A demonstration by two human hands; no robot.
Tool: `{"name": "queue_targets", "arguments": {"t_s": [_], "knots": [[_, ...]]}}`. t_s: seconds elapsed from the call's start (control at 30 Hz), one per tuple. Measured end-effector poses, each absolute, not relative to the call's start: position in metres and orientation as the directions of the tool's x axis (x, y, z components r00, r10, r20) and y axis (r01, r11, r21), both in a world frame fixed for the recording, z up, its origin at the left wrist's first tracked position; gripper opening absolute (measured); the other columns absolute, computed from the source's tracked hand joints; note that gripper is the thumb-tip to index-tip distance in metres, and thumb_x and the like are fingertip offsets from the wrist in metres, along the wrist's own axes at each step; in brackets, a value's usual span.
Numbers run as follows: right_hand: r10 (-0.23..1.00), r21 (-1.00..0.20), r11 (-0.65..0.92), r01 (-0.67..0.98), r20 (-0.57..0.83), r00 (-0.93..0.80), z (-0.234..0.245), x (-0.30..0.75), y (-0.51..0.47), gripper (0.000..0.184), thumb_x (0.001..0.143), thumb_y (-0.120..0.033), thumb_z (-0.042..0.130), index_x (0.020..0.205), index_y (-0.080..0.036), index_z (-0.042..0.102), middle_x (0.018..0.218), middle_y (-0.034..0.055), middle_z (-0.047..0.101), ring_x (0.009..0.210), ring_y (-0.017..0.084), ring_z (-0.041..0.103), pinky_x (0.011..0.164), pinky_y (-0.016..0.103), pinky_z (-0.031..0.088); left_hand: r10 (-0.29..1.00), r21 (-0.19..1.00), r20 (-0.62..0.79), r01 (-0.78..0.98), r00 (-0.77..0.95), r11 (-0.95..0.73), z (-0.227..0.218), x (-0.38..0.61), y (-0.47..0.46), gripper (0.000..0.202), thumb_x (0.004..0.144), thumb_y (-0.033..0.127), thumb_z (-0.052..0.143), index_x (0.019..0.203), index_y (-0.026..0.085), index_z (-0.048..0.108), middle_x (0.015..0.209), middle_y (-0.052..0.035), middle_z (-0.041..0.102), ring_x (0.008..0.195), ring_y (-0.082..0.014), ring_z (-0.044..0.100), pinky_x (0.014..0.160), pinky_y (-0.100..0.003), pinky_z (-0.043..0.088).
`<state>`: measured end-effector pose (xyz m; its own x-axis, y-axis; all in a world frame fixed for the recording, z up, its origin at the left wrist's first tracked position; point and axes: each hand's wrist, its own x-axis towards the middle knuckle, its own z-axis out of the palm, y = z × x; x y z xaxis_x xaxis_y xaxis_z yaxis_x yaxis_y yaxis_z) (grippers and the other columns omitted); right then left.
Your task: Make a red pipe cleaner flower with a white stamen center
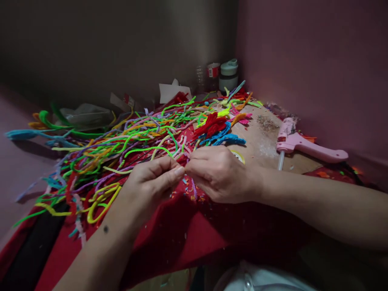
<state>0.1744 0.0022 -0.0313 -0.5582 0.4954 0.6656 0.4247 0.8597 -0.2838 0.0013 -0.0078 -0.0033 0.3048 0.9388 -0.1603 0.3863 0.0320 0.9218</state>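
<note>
My left hand (154, 178) and my right hand (220, 173) meet over the near middle of the table, fingertips touching. Each is closed in a pinch of thumb and forefinger; what lies between the fingers is too hidden to make out. A bright green pipe cleaner (148, 149) curves just behind my left fingers. Below my right fingers shows a short purple pipe cleaner (194, 189). Bundled red pipe cleaners (212, 124) and blue pipe cleaners (226, 136) lie just beyond my right hand, with a yellow-rimmed roll (239, 157) partly hidden behind it.
A tangle of many-coloured pipe cleaners (121, 141) covers the left side. On the right, a pink glue gun (312, 147) with a clear stick rests on a brown board (257, 141). A lidded cup (228, 76) stands at the back by the walls. Red cloth (194, 234) covers the table.
</note>
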Motion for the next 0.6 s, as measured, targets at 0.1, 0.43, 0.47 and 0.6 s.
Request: {"name": "queue_targets", "arguments": {"t_s": [0.1, 0.43, 0.47, 0.6], "knots": [[0.348, -0.058, 0.889, 0.453, 0.729, -0.589, -0.034, 0.175, 0.001, 0.025, 0.082, -0.011, 0.04, 0.066, -0.012, 0.059, 0.06, 0.0048, 0.051, 0.058, 0.014, 0.041, 0.057, 0.028, 0.032, 0.743, 0.857, -0.487, 0.086, 0.458, 0.509, -0.006, 0.0, -0.002, 0.023, 0.074, 0.029, 0.058, 0.06, 0.018, 0.044, 0.049, 0.0073, 0.037, 0.033, -0.0025, 0.018, 0.027, -0.015, 0.019], [0.871, -0.855, 0.438, 0.277, 0.329, -0.364, -0.029, 0.176, 0.011, 0.021, 0.084, -0.018, 0.049, 0.069, -0.012, 0.062, 0.058, -0.0015, 0.05, 0.055, 0.009, 0.042, 0.053, 0.022, 0.032, 0.968, 0.914, 0.151, 0.346, 0.198, -0.213, -0.008, 0.004, -0.003, 0.024, 0.077, 0.037, 0.06, 0.091, 0.017, 0.057, 0.073, 0.0002, 0.059, 0.061, -0.0109, 0.055, 0.053, -0.021, 0.044], [0.885, -0.89, 0.387, 0.241, 0.285, -0.369, -0.028, 0.176, 0.011, 0.021, 0.083, -0.019, 0.049, 0.069, -0.012, 0.062, 0.058, -0.0019, 0.049, 0.055, 0.009, 0.042, 0.052, 0.022, 0.032, 0.946, 0.859, 0.224, 0.412, 0.233, -0.304, -0.009, 0.004, -0.003, 0.024, 0.076, 0.034, 0.063, 0.093, 0.018, 0.057, 0.078, -0.0004, 0.06, 0.066, -0.0117, 0.055, 0.058, -0.023, 0.044], [0.88, -0.931, 0.326, 0.161, 0.237, -0.412, -0.028, 0.176, 0.011, 0.019, 0.082, -0.019, 0.05, 0.067, -0.013, 0.061, 0.057, -0.0029, 0.047, 0.056, 0.009, 0.042, 0.053, 0.022, 0.032, 0.864, 0.622, 0.369, 0.6, 0.342, -0.503, -0.015, 0.003, -0.001, 0.011, 0.078, 0.028, 0.06, 0.08, 0.017, 0.058, 0.074, 0.0, 0.057, 0.066, -0.0114, 0.05, 0.06, -0.023, 0.04]]}}
